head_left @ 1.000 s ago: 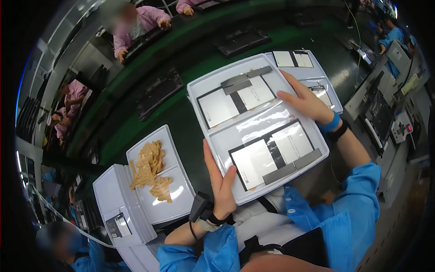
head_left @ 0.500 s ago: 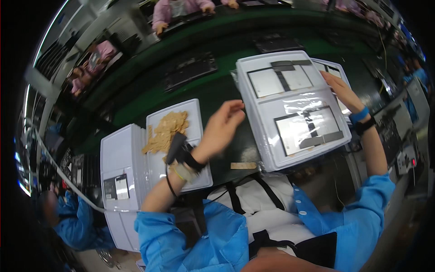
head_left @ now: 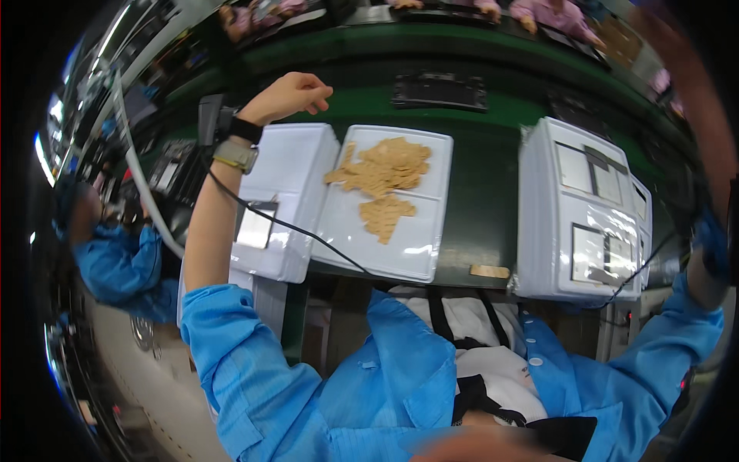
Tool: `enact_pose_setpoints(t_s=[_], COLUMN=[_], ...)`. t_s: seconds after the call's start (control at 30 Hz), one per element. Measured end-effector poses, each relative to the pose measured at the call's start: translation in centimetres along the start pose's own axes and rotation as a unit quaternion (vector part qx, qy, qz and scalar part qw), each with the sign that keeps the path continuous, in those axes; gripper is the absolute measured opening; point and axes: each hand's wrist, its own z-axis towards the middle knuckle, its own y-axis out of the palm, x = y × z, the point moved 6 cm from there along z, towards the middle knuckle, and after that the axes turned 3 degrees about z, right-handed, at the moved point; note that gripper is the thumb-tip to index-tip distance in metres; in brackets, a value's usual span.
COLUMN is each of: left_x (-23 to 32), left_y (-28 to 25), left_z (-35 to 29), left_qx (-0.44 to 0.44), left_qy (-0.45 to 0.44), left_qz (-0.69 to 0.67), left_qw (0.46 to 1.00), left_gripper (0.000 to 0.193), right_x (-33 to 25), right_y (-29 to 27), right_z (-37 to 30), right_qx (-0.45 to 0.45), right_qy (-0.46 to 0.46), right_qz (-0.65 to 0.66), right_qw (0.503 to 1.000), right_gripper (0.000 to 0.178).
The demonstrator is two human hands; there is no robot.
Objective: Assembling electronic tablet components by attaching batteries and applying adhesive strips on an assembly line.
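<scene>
My left hand [head_left: 291,96] is raised above the far end of the left stack of white trays [head_left: 289,165], fingers curled in and nothing visible in them. A flat silver panel with black edges [head_left: 256,225] lies in that stack's top tray. My right hand [head_left: 663,31] is lifted at the upper right rim, smeared by motion, so its fingers cannot be read. Below and left of it stands the right stack of plastic-wrapped white trays [head_left: 539,208], holding flat silver panels with black strips [head_left: 596,252]. Between the stacks, a white tray [head_left: 385,266] carries a heap of small flat tan pieces [head_left: 389,165].
One tan strip [head_left: 489,271] lies on the dark green bench [head_left: 481,177] near its front edge. Black flat housings [head_left: 439,91] sit farther back. Cables hang from both my wrists. A co-worker in blue [head_left: 123,258] is at the left; people in pink work across the bench.
My left hand has swung left and away, from beside the right stack to above the left one. My right hand has left the right stack and risen to the rim. The view has shifted.
</scene>
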Motion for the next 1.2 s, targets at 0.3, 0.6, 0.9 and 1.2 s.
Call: enact_pose_setpoints(t_s=[0.3, 0.6, 0.9, 1.2], left_x=[-10.9, -7.4, -2.7, -0.3], left_y=[1.6, 0.6, 8.0, 12.4], left_z=[-20.7, -20.7, -18.2, -14.4], left_qx=[-0.01, 0.285, 0.461, 0.469], left_qy=[-0.008, -0.121, 0.015, 0.057], left_qz=[0.202, 0.204, -0.255, -0.457], left_qw=[0.979, 0.929, 0.85, 0.753], left_gripper=[0.091, 0.068, 0.06, 0.058], right_x=[1.5, 15.3, 14.4, 19.3], right_y=[14.4, 20.1, 19.8, 14.3], right_z=[19.1, 24.2, 20.9, 23.0], right_qx=[-0.155, -0.211, -0.265, -0.221], right_qy=[0.065, 0.076, -0.037, -0.015], right_qz=[0.186, 0.055, 0.195, 0.058], right_qw=[0.968, 0.973, 0.944, 0.974], right_gripper=[0.04, 0.035, 0.027, 0.012])
